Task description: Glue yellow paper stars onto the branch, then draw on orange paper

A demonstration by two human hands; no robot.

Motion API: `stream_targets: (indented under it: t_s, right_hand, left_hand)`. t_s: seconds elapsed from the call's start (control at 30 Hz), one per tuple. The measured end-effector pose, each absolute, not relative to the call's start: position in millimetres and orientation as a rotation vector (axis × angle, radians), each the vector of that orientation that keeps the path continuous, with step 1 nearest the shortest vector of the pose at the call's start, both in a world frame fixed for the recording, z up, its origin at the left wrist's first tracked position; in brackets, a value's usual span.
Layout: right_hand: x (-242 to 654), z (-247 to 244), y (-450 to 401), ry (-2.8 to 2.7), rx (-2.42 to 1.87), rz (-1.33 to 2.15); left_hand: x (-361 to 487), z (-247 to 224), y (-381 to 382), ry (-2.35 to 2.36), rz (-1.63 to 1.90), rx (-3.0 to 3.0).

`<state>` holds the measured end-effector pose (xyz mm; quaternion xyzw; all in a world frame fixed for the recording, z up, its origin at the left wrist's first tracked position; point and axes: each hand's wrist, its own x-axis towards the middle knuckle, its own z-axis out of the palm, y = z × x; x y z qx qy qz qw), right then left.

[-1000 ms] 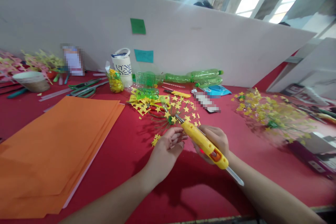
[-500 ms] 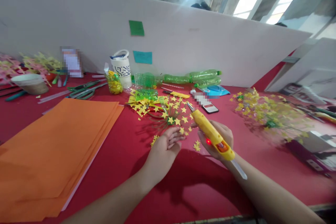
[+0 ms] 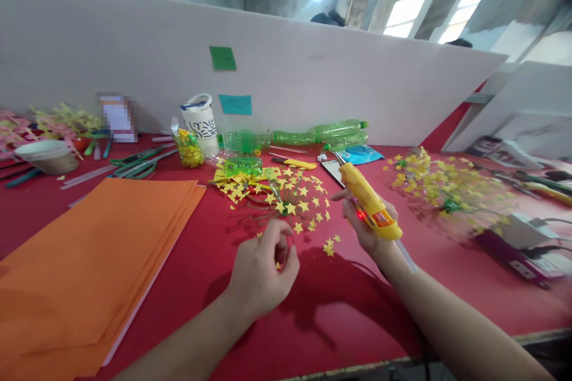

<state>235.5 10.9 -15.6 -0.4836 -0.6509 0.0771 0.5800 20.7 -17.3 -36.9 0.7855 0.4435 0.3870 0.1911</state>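
My right hand [image 3: 373,229] grips a yellow hot glue gun [image 3: 369,199], with its metal nozzle pointing up and away. A red light glows on the gun, and a clear glue stick juts from its back end. My left hand [image 3: 266,268] is above the table with its fingers curled in. A bit of yellow star [image 3: 277,266] shows between its fingers and thumb, mostly hidden. Just beyond the hands, a spray of yellow paper stars [image 3: 304,206] on thin stems stands around a green centre. A few loose stars [image 3: 329,248] lie between my hands.
Orange sheets [image 3: 102,262] are stacked at left. Behind the stars are a green plastic bottle [image 3: 295,138], a yellow cutter knife [image 3: 300,164], a phone [image 3: 333,171] and a white cup [image 3: 201,125]. Another yellow star spray [image 3: 447,190] and a purple box [image 3: 513,256] occupy the right.
My left hand has drawn back toward me and left, its fingers curling from a looser reach. My right hand has shifted slightly right and up with the glue gun. The view has tilted slightly.
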Motion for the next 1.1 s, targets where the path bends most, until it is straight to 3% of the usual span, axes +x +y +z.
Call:
stream_targets:
  t_s: [0.1,0.23,0.53,0.9,1.1]
  right_hand:
    - [238,-12,13,-1.483,-1.185,0.265]
    - [239,-8,15,-1.462,-1.237,0.346]
    - [239,-14,16,-1.468,-1.288,0.366]
    - [236,-13,15,-1.498,-1.242,0.305]
    - [232,-12,13,-1.499,-1.248,0.312]
  left_hand:
    - [24,-34,-22,0.938,0.997,2.518]
    - [40,-34,-19,0.718,0.594,2.786]
    - [76,-59,-2,0.689,0.197,2.836]
    - [22,-58,-13,1.182,0.083,2.789]
    - [24,-51,-11,1.171,0.24,2.856]
